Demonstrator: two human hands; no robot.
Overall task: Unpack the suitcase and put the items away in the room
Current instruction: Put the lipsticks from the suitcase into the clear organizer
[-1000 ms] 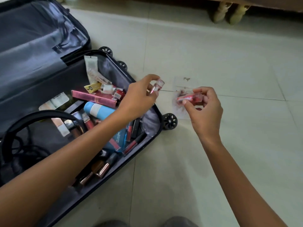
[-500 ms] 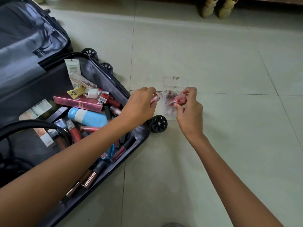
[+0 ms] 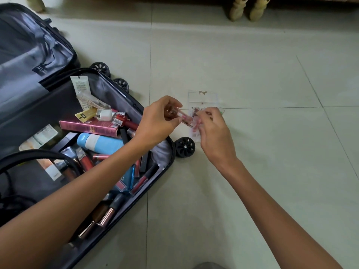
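Note:
An open black suitcase [image 3: 171, 160] lies on the tiled floor at left, filled with cosmetics: a pink box [image 3: 91, 128], a blue bottle [image 3: 99, 143], tubes and lipsticks. My left hand [image 3: 157, 122] holds a small pink lip-gloss tube [image 3: 181, 115] over the suitcase's right corner. My right hand [image 3: 213, 131] pinches another small pink item, mostly hidden by its fingers, just above a clear plastic organiser [image 3: 203, 98] lying on the floor. The two hands nearly touch.
Suitcase wheels [image 3: 185, 147] stick out beside the organiser. Two pale wooden furniture legs [image 3: 247, 8] stand at the top edge. A black bag handle [image 3: 38, 155] arches over the suitcase's left side. Bare tiles spread to the right and front.
Both hands have come closer together over the clear organiser. The left hand has carried its tube rightward, and the right hand has lowered onto the organiser.

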